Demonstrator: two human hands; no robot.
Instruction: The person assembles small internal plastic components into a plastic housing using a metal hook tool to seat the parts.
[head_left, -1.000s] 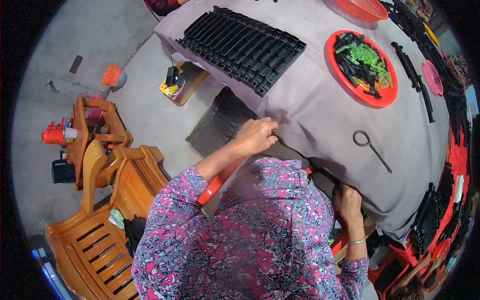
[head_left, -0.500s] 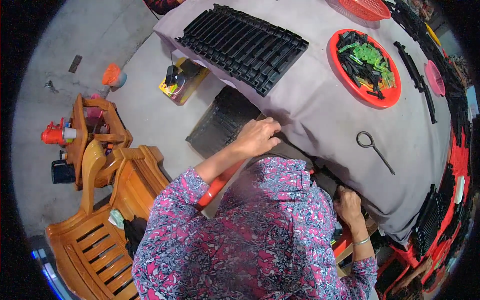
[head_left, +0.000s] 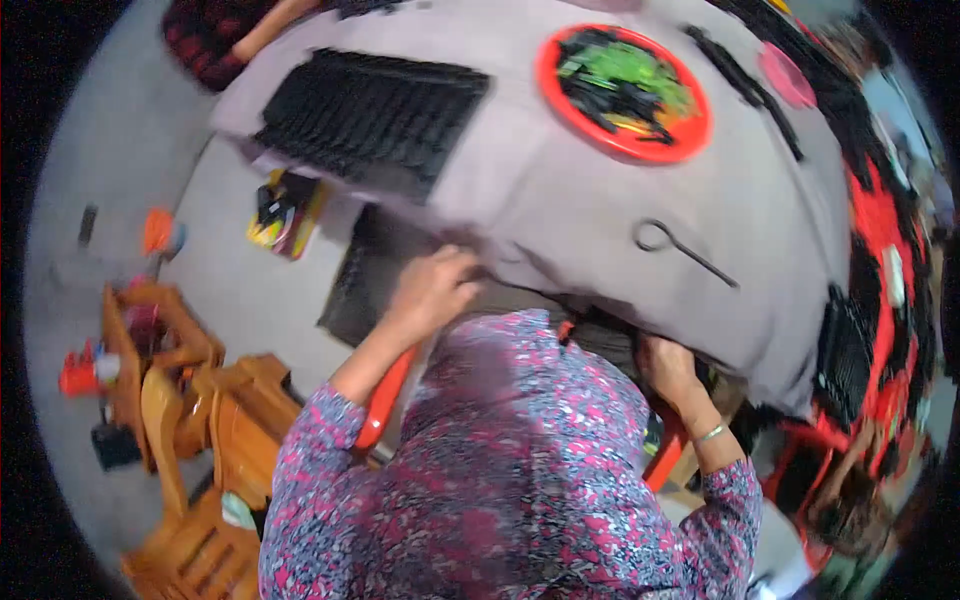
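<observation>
My left hand [head_left: 437,290] is at the near edge of the cloth-covered table, its fingers curled over a dark edge by my lap. My right hand [head_left: 668,370] is closed at the same table edge farther right, with its fingertips hidden. Between them a dark, flat thing [head_left: 600,335] shows under the edge of the grey tablecloth [head_left: 560,230]; motion blur hides what it is. Left of my left hand, below table height, stands a black crate-like thing [head_left: 365,270].
On the table lie a ribbed black tray [head_left: 370,120], a red bowl [head_left: 550,80] of black and green pieces, a ring-ended metal rod [head_left: 690,258] and a long black strip [head_left: 745,85]. A wooden chair [head_left: 235,430] stands left. Another person's arm [head_left: 270,28] reaches in at the upper left.
The whole view has swung, so the table things now appear farther left and higher, and the chair lower. More of the other person's arm shows. Both my hands stay at the table edge.
</observation>
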